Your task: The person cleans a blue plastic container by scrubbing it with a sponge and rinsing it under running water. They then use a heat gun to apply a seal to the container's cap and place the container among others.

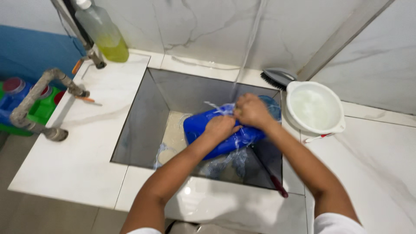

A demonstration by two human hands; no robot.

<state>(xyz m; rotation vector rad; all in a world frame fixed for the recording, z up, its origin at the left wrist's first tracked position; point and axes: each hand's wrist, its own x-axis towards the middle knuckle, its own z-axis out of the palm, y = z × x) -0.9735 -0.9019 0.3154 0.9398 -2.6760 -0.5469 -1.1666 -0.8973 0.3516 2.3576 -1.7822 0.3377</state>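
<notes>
1. At the centre of the frame we see a blue plastic container (203, 125) lying tilted inside a square grey sink (143, 125) recessed in a white marble counter (82, 160).
2. The left hand (220, 128) is closed on the container's upper face, fingers curled over it.
3. The right hand (251, 110) grips the container's upper right end, directly under a stream of water (247, 52) falling from the top of the frame.
4. At right centre we note a white basin (315, 108) on the counter, with a grey brush (277, 77) just behind it.
5. At upper left stands a bottle of yellow-green liquid (104, 32); grey pipework (34, 104) lies at the left.
</notes>
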